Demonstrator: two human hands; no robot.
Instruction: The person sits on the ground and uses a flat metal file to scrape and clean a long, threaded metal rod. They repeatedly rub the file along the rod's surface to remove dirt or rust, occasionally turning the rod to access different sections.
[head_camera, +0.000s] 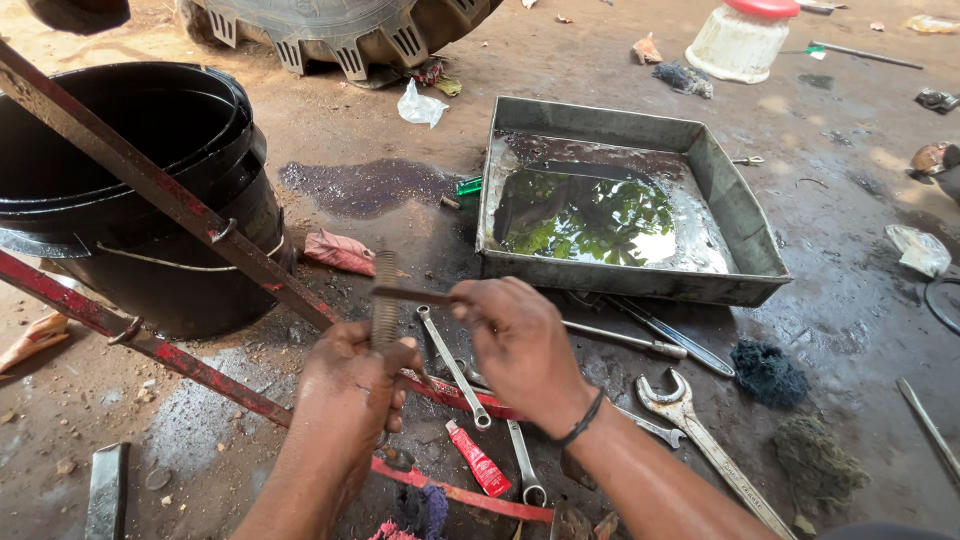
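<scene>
the left hand (350, 385) is clenched around the lower end of a coil spring (385, 300), holding it upright just in front of the metal tray (735, 205). the right hand (520, 345) has its fingers (470, 305) pinched on a thin dark rod (412, 295), which lies level and crosses the spring near its upper half; whether the rod passes through the coils or only touches them cannot be told. a dark band sits on the right wrist.

the tray is a grey, square, shallow pan on the oily ground, with a pool of dark liquid in it that mirrors green leaves. left of the tray stands a large black bucket (130, 190), and two red-painted metal bars (170, 195) run slantwise between the bucket and the hands. just in front of the tray, under the hands, lie several tools: a combination wrench (455, 370), a big open-end spanner (700, 435) to the right of it, and a screwdriver (625, 340) close along the tray's near wall. a small red tube (478, 460) lies near the wrench. a dark blue rag (768, 372) rests off the tray's near right corner. behind the tray stands a white jar with a red lid (745, 35), and behind its left side a tyre (340, 30).
</scene>
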